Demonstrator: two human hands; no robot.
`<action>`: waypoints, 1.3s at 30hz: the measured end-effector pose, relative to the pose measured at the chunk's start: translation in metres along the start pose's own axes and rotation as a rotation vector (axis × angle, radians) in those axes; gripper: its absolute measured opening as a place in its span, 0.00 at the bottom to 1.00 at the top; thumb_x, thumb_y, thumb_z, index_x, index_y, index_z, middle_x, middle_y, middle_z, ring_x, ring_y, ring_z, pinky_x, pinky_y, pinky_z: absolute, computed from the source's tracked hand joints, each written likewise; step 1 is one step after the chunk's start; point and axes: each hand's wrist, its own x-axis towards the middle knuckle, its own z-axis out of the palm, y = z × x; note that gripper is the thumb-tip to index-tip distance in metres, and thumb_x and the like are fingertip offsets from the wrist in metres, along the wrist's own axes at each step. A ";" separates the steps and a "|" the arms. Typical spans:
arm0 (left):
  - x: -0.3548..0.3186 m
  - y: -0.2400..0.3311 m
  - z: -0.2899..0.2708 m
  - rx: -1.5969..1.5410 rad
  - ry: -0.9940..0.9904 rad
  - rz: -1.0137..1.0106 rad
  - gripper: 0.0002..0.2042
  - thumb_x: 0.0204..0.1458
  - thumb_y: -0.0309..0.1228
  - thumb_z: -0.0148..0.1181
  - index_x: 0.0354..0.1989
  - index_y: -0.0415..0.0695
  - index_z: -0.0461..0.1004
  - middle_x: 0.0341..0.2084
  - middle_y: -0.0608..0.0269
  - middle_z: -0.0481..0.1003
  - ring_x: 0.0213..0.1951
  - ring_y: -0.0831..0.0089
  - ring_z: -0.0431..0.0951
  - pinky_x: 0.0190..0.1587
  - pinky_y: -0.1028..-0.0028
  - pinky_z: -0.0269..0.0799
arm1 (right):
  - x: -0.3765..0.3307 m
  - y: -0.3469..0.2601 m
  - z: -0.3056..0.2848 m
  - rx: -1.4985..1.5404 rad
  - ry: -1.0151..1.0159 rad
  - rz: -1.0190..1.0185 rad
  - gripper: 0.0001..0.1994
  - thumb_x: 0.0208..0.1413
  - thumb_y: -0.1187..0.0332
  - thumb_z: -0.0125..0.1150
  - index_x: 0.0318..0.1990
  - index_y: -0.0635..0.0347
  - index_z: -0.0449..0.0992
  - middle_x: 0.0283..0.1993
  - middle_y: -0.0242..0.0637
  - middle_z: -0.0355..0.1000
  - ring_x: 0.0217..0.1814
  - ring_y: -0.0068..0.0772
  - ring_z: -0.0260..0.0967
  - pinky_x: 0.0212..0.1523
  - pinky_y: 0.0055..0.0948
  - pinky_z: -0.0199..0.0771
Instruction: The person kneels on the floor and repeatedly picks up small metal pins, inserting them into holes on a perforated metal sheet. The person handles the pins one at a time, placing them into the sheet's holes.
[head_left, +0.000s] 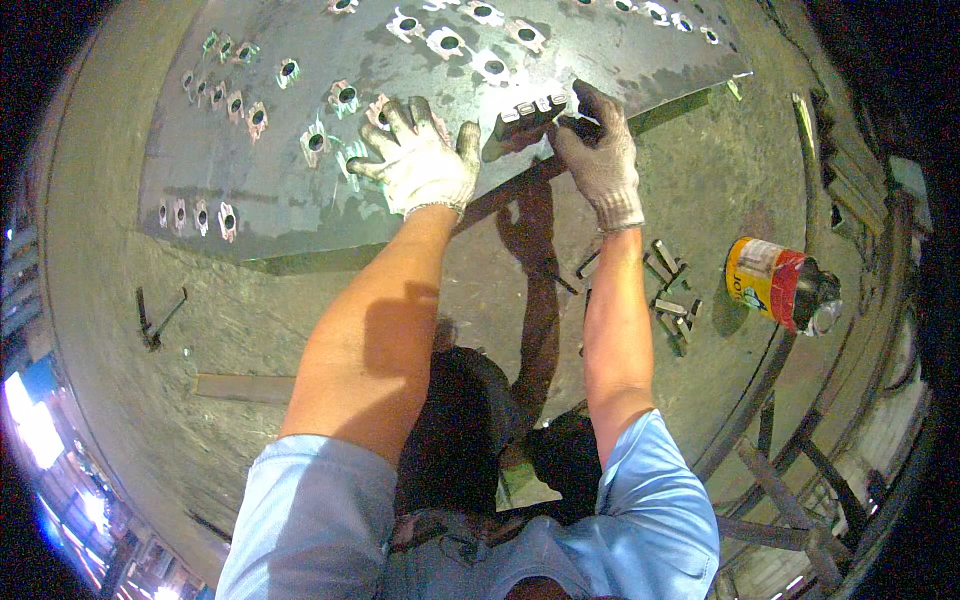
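A large grey steel plate [330, 210] with many ground-bright holes lies before me. My left hand [430, 165], in a dirty white work glove, rests flat on it with the fingers spread, close to some of the holes. Near the plate's right edge several small metal blocks [532, 107] stand in a row and cast dark shadows. At the right end of this row is my gloved right hand [600, 150], its thumb and forefinger curled in a pinch around the end block. The gloved fingertips are blackened and partly hide that block.
Several loose short metal bars [670, 300] lie on the metal work surface below my right hand. A yellow and red can [770, 283] lies tipped farther right. An angled thin rod [155, 320] is at left, near a flat strip [245, 387]. Steel framework [790, 490] stands at lower right.
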 end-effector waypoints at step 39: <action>0.001 0.001 0.006 0.025 0.018 0.013 0.42 0.58 0.65 0.45 0.76 0.53 0.52 0.77 0.51 0.44 0.74 0.38 0.46 0.67 0.27 0.42 | -0.082 -0.061 0.004 0.420 0.588 -0.260 0.18 0.47 0.81 0.74 0.45 0.62 0.75 0.42 0.39 0.80 0.42 0.28 0.77 0.45 0.29 0.80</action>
